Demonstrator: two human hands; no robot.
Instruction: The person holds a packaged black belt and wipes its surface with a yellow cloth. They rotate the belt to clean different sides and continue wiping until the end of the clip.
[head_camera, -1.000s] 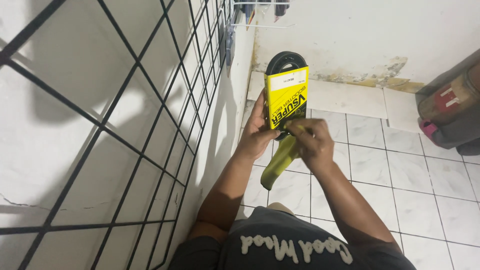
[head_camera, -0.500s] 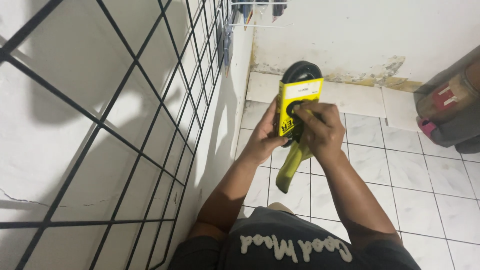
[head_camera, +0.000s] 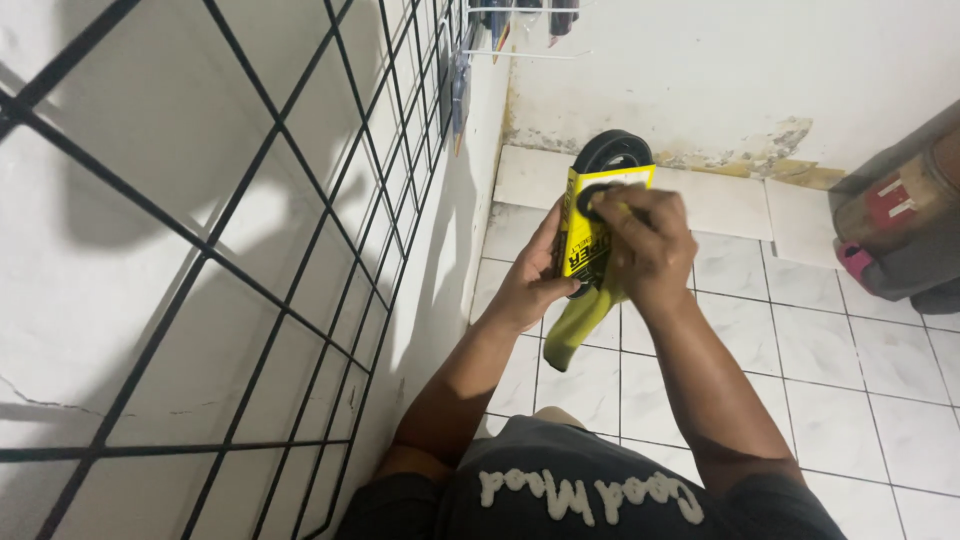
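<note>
Head view: looking down a white wall (head_camera: 120, 250) and a tiled floor (head_camera: 800, 380), the person's two arms reaching out in front.
Wall rack: black wire grid (head_camera: 300, 250) against the wall, running away to the far corner; a few small items hang at its far end, too small to tell.
Floor edge: a grey and red bag (head_camera: 900, 240) lies at the right edge of the floor, well apart from the hands.
Belt pack: black rubber belt (head_camera: 612, 150) in a yellow card sleeve (head_camera: 575, 235), held upright in mid-air over the floor near the far wall, the loop sticking out of the sleeve's top.
Cloth: a yellow-green cloth (head_camera: 575, 325) hangs down below the sleeve, under the right hand.
Left hand (head_camera: 535, 285): arm stretched forward along the wall, palm toward the pack, fingers and thumb clamped on the sleeve's left edge and back.
Right hand (head_camera: 650, 245): wrist bent inward, knuckles up, fingers curled together and pressed on the sleeve's front, near the top; it seems to grip the cloth too, though the bunched fingers hide exactly how.
Risk: the pack is carried only by the left-hand pinch; judged from here, a hard push by the right hand could slide the sleeve down the belt or knock the pack to the floor.
Risk, small: the loose cloth end could slip free if the curled fingers relax.
</note>
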